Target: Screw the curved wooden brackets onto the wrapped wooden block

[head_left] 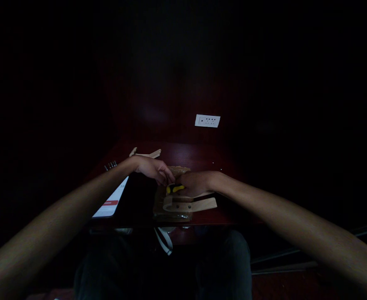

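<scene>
My right hand is wrapped round the yellow and black handle of a screwdriver, whose tip I cannot see. Close against it, my left hand points its bent fingers down at the same spot. Whatever lies between those fingertips is hidden. Just below both hands lies a pale curved wooden piece with two dark holes. It rests on a brown, plastic-wrapped block. Part of another pale wooden strip shows under my right hand.
Behind my left wrist lies another wooden piece. Several screws stand at the left, near a lit phone. The dark red table meets a wall with a white socket plate. A pale strap hangs at the front edge.
</scene>
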Motion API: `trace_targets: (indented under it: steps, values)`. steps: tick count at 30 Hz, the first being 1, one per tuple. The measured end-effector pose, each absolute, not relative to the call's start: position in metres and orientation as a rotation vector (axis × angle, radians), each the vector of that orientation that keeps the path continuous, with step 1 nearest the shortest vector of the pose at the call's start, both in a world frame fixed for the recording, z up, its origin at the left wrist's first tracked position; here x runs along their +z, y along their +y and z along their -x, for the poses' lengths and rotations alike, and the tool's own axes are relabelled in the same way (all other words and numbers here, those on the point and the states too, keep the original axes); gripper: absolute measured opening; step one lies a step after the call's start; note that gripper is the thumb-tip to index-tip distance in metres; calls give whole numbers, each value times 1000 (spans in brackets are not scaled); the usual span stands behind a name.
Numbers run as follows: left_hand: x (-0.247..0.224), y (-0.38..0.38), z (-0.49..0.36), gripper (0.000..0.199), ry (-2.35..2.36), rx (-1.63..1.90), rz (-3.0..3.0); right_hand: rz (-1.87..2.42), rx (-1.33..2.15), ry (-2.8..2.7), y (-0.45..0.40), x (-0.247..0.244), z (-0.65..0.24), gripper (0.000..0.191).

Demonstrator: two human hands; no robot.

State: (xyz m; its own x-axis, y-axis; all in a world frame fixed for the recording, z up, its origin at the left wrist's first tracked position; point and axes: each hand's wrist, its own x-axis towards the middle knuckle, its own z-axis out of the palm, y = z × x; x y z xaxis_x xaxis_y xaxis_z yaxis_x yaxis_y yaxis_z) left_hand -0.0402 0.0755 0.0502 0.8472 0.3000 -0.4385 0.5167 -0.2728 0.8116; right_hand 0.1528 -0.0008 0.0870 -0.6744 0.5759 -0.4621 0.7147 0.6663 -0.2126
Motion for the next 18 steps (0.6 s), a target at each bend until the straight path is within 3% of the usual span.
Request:
trace_targets:
  steps: [5, 11, 18]
  values:
    - [52, 37, 65, 45, 673, -51, -2199, -1001, -455, 2572, -2, 80, -154, 42]
    - [23, 6, 56, 44, 812, 342, -2239, -970, -397, 2718, -1, 63, -172, 39]
    - [6, -2, 45, 27, 824, 604, -2256, -864, -339, 2869, -4, 56, -182, 32]
